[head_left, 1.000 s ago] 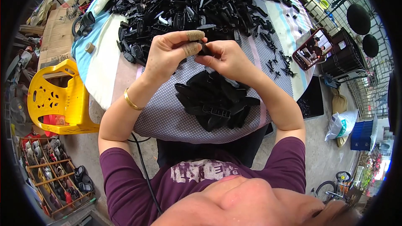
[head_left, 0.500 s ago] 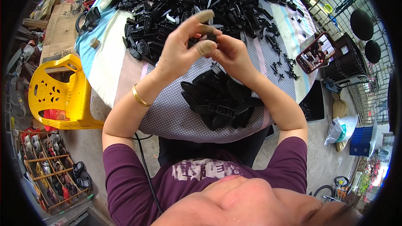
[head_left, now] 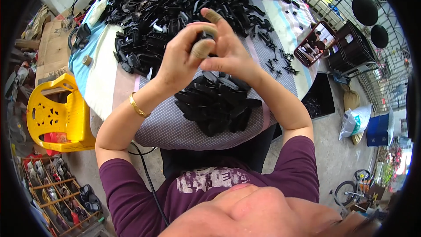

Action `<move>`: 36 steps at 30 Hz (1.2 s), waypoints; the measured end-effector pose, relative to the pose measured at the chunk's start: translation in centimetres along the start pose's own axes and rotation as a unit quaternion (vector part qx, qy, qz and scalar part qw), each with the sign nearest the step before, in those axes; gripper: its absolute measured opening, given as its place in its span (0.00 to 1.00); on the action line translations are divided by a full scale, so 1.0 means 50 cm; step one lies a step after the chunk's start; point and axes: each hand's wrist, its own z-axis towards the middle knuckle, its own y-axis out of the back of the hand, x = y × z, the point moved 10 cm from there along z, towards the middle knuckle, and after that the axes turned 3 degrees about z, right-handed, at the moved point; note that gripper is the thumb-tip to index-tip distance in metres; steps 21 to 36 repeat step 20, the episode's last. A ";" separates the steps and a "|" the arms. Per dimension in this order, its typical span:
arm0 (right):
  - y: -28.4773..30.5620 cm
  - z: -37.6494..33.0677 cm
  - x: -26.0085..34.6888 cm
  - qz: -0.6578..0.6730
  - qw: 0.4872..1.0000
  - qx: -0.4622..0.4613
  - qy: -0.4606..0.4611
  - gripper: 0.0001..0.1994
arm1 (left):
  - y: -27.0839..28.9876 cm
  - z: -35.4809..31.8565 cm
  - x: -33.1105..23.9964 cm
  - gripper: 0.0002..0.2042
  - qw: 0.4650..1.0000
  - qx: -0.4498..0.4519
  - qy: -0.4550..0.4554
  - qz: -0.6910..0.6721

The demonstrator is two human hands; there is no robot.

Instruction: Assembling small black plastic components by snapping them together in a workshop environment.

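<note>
Over the table my left hand [head_left: 180,57] is closed around a small black plastic part [head_left: 206,35], mostly hidden by the fingers. Tan coverings wrap its thumb and a finger. My right hand [head_left: 233,55] is right beside it, thumb and forefinger spread apart, the forefinger also wrapped in tan. Its other fingers are partly hidden behind the left hand; whether they touch the part I cannot tell. Just below both hands lies a heap of black plastic pieces [head_left: 219,105]. Beyond them a far larger pile of similar black parts [head_left: 144,44] spreads across the cloth-covered table [head_left: 158,129].
Small black clips [head_left: 287,63] are scattered at the right, near a propped phone [head_left: 316,44]. A tape roll [head_left: 87,60] sits at the left edge. A yellow chair [head_left: 76,118] stands left, a black crate [head_left: 353,50] right. A black cable [head_left: 148,177] runs along my body.
The right hand has loosened from its pinch and spread its thumb and forefinger. The left hand has curled its fingers around the black part. The whole view has shifted slightly.
</note>
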 end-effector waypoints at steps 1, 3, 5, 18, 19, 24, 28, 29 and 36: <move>-0.005 0.000 0.007 0.017 1.000 -0.009 0.005 0.54 | -0.022 -0.004 0.014 0.10 0.999 0.031 0.024 -0.009; -0.013 -0.007 0.003 0.035 0.999 -0.023 -0.017 0.52 | -0.035 -0.007 0.024 0.11 0.998 0.029 0.056 -0.017; -0.018 -0.012 0.008 0.052 0.998 -0.036 -0.025 0.49 | -0.045 -0.005 0.037 0.12 0.994 0.042 0.092 -0.031; -0.013 -0.008 0.010 0.166 0.982 -0.082 -0.030 0.30 | -0.031 0.007 -0.013 0.06 0.998 -0.050 0.027 -0.024; -0.014 -0.003 0.001 0.160 0.984 -0.065 -0.047 0.31 | -0.028 0.003 -0.001 0.07 0.995 -0.066 0.045 -0.064; -0.015 0.005 -0.011 0.156 0.985 -0.045 -0.064 0.32 | -0.021 -0.001 0.012 0.08 0.990 -0.083 0.063 -0.100; -0.015 0.005 -0.011 0.156 0.985 -0.045 -0.064 0.32 | -0.021 -0.001 0.012 0.08 0.990 -0.083 0.063 -0.100; -0.015 0.005 -0.011 0.156 0.985 -0.045 -0.064 0.32 | -0.021 -0.001 0.012 0.08 0.990 -0.083 0.063 -0.100; -0.015 0.005 -0.011 0.156 0.985 -0.045 -0.064 0.32 | -0.021 -0.001 0.012 0.08 0.990 -0.083 0.063 -0.100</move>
